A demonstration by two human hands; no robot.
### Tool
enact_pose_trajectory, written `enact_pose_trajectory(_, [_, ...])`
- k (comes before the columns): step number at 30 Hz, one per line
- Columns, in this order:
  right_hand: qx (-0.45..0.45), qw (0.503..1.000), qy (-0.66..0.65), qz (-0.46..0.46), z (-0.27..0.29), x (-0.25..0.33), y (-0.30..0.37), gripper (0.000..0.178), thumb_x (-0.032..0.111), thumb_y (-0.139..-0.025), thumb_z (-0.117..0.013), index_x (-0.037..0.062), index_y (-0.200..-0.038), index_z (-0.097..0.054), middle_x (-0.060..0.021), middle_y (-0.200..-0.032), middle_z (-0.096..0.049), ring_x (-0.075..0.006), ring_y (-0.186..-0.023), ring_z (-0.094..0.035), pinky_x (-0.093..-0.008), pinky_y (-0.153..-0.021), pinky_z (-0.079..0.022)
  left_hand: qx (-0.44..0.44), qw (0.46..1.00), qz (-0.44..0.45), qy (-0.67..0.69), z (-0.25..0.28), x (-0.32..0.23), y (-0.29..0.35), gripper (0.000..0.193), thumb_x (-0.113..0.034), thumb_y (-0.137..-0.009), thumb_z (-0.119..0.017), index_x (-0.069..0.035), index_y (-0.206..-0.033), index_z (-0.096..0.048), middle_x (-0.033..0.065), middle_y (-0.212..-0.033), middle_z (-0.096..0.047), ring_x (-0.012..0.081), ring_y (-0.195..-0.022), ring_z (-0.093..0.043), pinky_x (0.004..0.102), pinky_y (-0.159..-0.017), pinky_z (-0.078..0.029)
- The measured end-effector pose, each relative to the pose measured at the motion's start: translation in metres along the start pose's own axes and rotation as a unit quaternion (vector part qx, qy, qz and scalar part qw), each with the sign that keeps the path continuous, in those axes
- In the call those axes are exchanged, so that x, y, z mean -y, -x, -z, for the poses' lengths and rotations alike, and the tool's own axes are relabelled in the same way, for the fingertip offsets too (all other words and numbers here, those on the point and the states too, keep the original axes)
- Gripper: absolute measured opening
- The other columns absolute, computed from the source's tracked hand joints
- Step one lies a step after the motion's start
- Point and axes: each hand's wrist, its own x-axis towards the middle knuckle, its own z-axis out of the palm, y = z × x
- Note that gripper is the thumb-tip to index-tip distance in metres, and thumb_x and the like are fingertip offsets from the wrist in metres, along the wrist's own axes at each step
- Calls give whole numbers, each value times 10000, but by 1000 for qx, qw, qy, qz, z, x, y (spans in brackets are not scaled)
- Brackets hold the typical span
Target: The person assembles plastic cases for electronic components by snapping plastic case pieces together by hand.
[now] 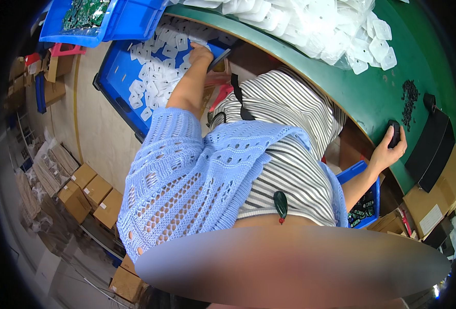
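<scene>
My left hand reaches down at the far end of a blue tray, among many loose flat white plastic pieces. Its fingertips are hidden, so whether they grip a piece does not show. Over on the right, my right hand is closed round a small rounded black object, thumb on one side and fingers on the other. Its exact kind cannot be made out. This hand is at the edge of a green table, beside a scatter of tiny black parts.
Bagged white pieces heap on the table's far side. A blue bin with green parts overhangs the tray. Another blue bin holds dark parts below my right forearm. A black box-like piece lies at right; cardboard boxes stand left.
</scene>
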Motion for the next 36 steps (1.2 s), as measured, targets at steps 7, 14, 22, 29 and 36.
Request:
enact_pose_trajectory(7, [2, 1000, 7, 9, -1, -3, 1, 341, 243, -844, -653, 23, -1099, -599, -135, -1048, -592, -274, -974, -513, -372, -839, -414, 6, 995, -64, -81, 13, -5, 19, 527, -244, -855, -527, -17, -1254, -269, 197, -1220, -517, 274, -1111, -539, 336, -890, -458])
enact_pose_trajectory(14, [-14, 999, 5, 38, 3, 0, -1, 311, 205, -827, -662, 2, -1056, -610, -168, -989, -603, -303, -917, -553, -386, -819, -428, -35, 994, -72, -79, -3, 9, 2, 588, -243, -838, -535, 4, -1285, -243, 310, -1229, -448, 361, -1089, -540, 386, -904, -455])
enact_pose_trajectory(22, [116, 992, 39, 24, 27, -5, 1, 430, 155, -798, -669, 105, -1211, -560, -175, -1113, -566, -320, -1022, -517, -377, -891, -414, -18, 892, -448, -64, 129, 16, 157, 660, -54, -714, -674, 17, -1272, -329, 222, -1053, -546, 357, -948, -567, 387, -817, -478])
enact_pose_trajectory(29, [-46, 857, -448, -252, 12, -7, 8, 270, 117, -847, -638, 36, -1100, -589, -92, -1016, -626, -122, -867, -587, -243, -758, -460, 36, 605, -792, 71, 117, -91, 284, 621, -24, -684, -703, -30, -1237, -419, 166, -1075, -564, 309, -933, -575, 375, -809, -479])
enact_pose_trajectory(36, [10, 683, -670, -291, 24, -8, 22, 351, 110, -917, -511, -59, -1222, -467, -142, -1176, -551, -256, -1138, -513, -402, -1017, -386, -41, 467, -880, 79, 56, -204, 318, 400, -75, -753, -606, -10, -1137, -517, 163, -1052, -582, 311, -904, -567, 388, -775, -462])
